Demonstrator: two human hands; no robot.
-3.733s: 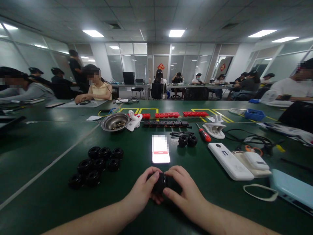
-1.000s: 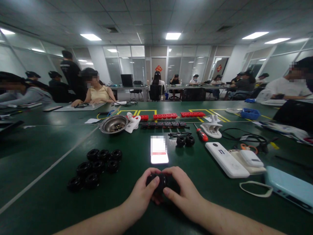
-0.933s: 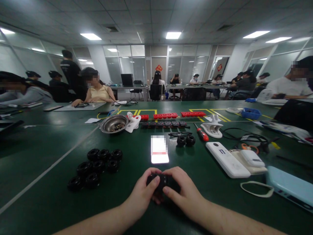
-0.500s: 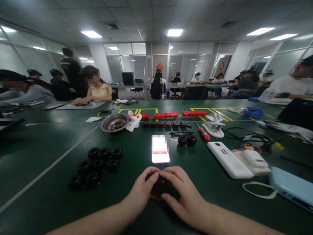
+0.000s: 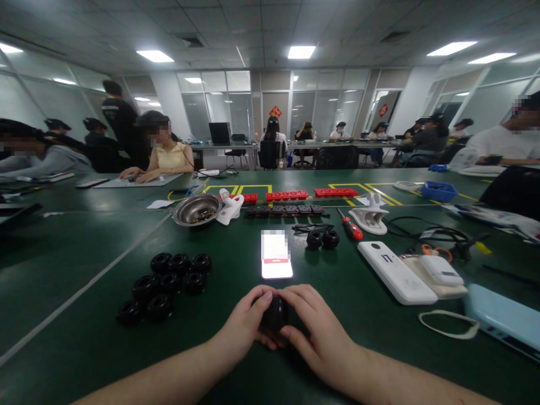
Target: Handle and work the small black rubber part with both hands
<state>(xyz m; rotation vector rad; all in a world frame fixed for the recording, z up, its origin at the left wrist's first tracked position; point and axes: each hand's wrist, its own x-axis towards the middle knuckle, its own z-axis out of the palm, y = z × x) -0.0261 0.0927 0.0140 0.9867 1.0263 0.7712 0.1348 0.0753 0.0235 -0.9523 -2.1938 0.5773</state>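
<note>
Between my two hands, low in the middle of the head view, is a glossy black round part (image 5: 276,315). My left hand (image 5: 247,320) is curled round its left side, thumb on top. My right hand (image 5: 318,329) closes on it from the right, fingertips against its far edge and thumb at the near side. Much of the part is hidden by my fingers. Just beyond lies a lit phone (image 5: 276,271). Several black ring-shaped parts (image 5: 159,306) sit in rows to the left. Two similar black parts (image 5: 314,240) stand right of the phone.
Farther back are a metal bowl (image 5: 181,214) with small brass-coloured pieces, red trays (image 5: 287,196), a black strip of blocks (image 5: 284,211) and a screwdriver (image 5: 351,226). To the right lie a white power bank (image 5: 392,275), a light-blue case (image 5: 506,318) and cables. Other people sit beyond.
My fingers have shifted slightly on the black round part, and more of its front shows. The view has tilted a little; the things on the table stay where they were.
</note>
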